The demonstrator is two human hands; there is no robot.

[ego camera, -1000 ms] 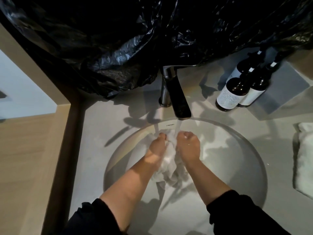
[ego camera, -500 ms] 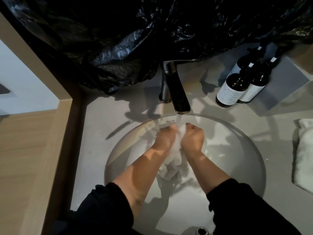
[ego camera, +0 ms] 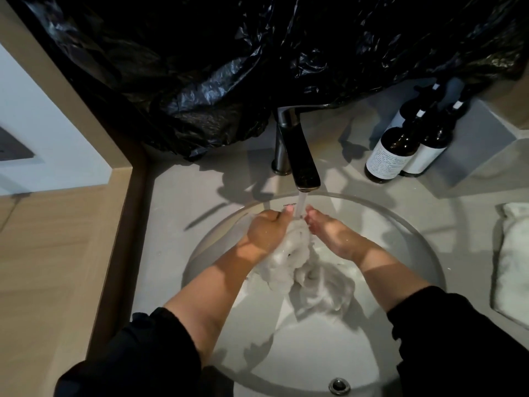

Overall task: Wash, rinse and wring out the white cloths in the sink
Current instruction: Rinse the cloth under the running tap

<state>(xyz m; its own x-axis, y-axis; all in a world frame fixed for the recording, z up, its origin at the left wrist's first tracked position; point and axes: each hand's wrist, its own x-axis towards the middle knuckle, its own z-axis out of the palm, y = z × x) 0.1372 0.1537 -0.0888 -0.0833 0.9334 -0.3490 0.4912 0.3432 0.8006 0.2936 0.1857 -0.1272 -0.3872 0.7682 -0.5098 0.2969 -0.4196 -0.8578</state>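
Note:
A wet white cloth (ego camera: pixel 289 253) is bunched up between my two hands over the round white sink (ego camera: pixel 412 239). My left hand (ego camera: pixel 264 230) grips its upper left part with curled fingers. My right hand (ego camera: pixel 329 233) holds the cloth's right side, fingers bent toward it. Water runs from the dark tap (ego camera: pixel 300 159) onto the top of the cloth between my fingertips. The cloth's loose end trails down to the right into the basin.
Two dark pump bottles (ego camera: pixel 400 150) with white labels stand on the counter at the back right. A folded white towel (ego camera: pixel 512 259) lies at the right edge. Black plastic sheeting (ego camera: pixel 229 67) hangs behind the tap. The drain (ego camera: pixel 339 385) sits at the near rim.
My hands have spread slightly apart with the cloth still under the running water. The view has shifted a little lower, showing the drain.

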